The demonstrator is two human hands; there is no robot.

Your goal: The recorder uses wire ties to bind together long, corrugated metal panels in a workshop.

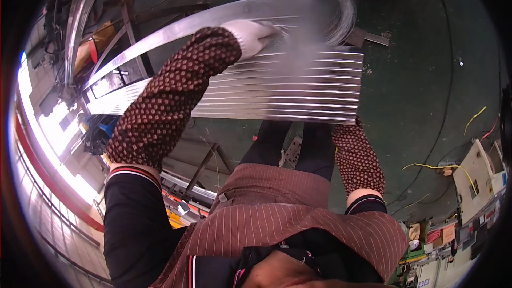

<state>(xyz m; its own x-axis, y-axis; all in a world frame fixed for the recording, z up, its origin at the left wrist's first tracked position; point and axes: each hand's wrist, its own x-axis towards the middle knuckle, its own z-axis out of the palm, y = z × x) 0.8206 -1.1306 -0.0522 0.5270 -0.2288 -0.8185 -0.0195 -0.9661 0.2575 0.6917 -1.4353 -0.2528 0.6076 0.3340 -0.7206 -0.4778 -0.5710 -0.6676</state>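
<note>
Long silvery metal profiles (277, 93) lie side by side in front of me, their cut ends lined up at the right. My left hand (253, 36), in a white glove, reaches over the far side of these profiles. Its fingers stretch rightward with the thumb apart, and the fingertips are partly lost in a blurred patch. A coil of thin wire (345, 18) sits just beyond, to the right of that hand. My right forearm, in a patterned sleeve (358, 157), runs up to the near right corner of the profiles. They hide my right hand.
A separate long metal strip (176, 29) curves past the far side. Dark metal framing (130, 37) stands at the left. Cables, including a yellow one (445, 167), trail over the green floor (410, 101). Cluttered shelving (432, 234) stands at the lower right.
</note>
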